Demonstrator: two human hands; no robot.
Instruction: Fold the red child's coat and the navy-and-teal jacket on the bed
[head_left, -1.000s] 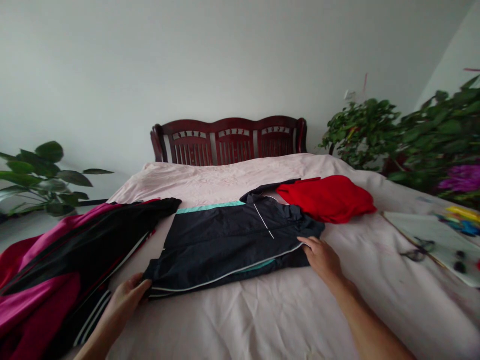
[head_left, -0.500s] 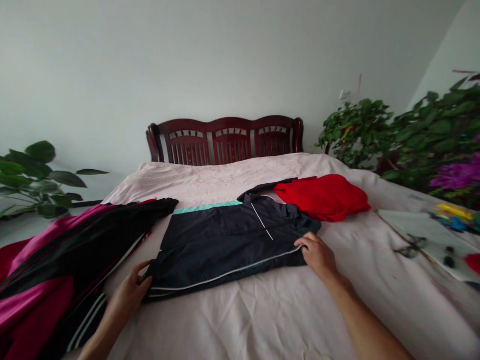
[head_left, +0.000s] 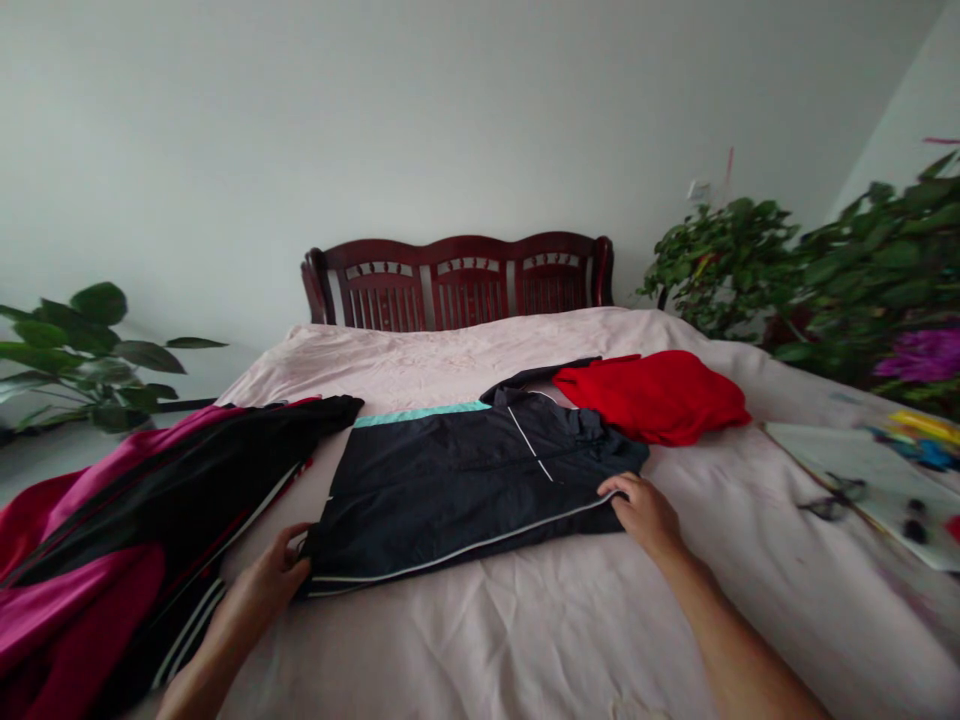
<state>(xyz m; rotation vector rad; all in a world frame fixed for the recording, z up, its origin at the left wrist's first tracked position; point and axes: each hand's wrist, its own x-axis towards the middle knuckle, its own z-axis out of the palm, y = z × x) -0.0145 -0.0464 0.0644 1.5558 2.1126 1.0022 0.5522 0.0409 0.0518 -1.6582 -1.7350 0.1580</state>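
A dark navy jacket with white piping and a light teal strip lies flat before me, its collar end to the right. My left hand pinches the jacket's near left corner between thumb and fingers. At the near right, my right hand grips the white-piped edge, fingers closed on the cloth. A folded red garment lies against the jacket's far right side. To the left is a heap of black and pink clothes, some with white stripes.
Everything rests on a pale pink sheet. Behind it stands a dark red wooden headboard. At the right lie eyeglasses on a white board. Leafy plants flank both sides, the left plant and the right plant.
The whole view has shifted slightly, so things appear a little further right. Both hands keep their hold on the jacket's near edge, which looks almost unchanged.
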